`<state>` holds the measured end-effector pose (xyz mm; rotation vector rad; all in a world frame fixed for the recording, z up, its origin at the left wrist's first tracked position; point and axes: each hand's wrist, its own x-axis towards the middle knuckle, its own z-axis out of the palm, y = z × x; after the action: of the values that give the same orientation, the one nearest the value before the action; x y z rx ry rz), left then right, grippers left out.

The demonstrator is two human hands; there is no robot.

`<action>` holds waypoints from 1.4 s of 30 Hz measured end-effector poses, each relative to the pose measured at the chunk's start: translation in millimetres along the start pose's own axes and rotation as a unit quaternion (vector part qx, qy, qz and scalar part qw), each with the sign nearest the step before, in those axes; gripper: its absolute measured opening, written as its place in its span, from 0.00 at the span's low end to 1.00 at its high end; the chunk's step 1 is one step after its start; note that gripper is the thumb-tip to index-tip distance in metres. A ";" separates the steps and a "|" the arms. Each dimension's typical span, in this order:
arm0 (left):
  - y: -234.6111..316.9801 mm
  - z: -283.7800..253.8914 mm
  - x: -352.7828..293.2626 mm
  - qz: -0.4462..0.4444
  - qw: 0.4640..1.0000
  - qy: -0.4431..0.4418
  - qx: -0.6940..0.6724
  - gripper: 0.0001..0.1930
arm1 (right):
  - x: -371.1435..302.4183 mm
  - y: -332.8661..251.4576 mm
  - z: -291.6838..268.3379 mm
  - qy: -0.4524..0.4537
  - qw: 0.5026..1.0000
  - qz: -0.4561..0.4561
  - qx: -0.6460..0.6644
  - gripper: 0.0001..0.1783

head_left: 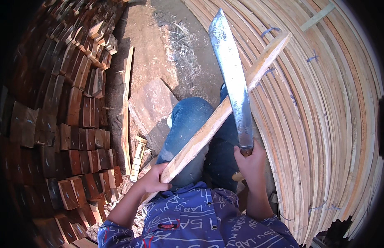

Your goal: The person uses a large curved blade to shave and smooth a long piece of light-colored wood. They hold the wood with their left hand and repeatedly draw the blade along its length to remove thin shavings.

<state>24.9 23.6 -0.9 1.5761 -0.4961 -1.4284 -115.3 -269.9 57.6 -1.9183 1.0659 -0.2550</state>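
Observation:
My left hand (154, 180) is closed round the near end of a long, pale wooden strip (200, 138). The strip slants up across my jeans to the far right. In my right hand (253, 162) is the handle of a machete (233, 70), its broad steel blade pointing away from me. The blade passes over the strip near the middle of the view and hides a short part of it. Whether blade and wood touch there I cannot tell.
Stacked cut wood blocks (76, 159) rise at the left. Long wooden slats (307, 124) lie in a big pile at the right. A flat board (152, 109), a thin batten (126, 107) and a yellowish tool-like piece (138, 159) lie on the ground. Wood shavings (181, 41) are scattered ahead.

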 end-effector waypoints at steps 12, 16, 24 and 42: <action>9.1 4.3 0.8 0.001 1.000 0.007 -0.003 0.32 | 26.7 -1.4 -22.8 -0.027 0.999 -0.014 0.016 0.11; 6.0 8.2 0.0 -0.009 1.000 0.026 -0.010 0.32 | 14.4 0.1 -18.2 -0.059 0.996 -0.064 -0.016 0.13; -5.0 4.8 0.5 0.013 0.999 0.005 -0.047 0.36 | 1.8 -5.2 -20.7 -0.096 0.994 -0.048 -0.018 0.12; -24.7 1.8 -2.1 0.051 0.998 0.022 -0.013 0.37 | -0.2 0.7 -11.2 -0.047 0.996 -0.067 -0.030 0.11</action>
<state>15.9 36.9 -19.9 1.5366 -0.5226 -1.3142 -122.0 -276.7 63.5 -2.0383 0.8931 -0.2081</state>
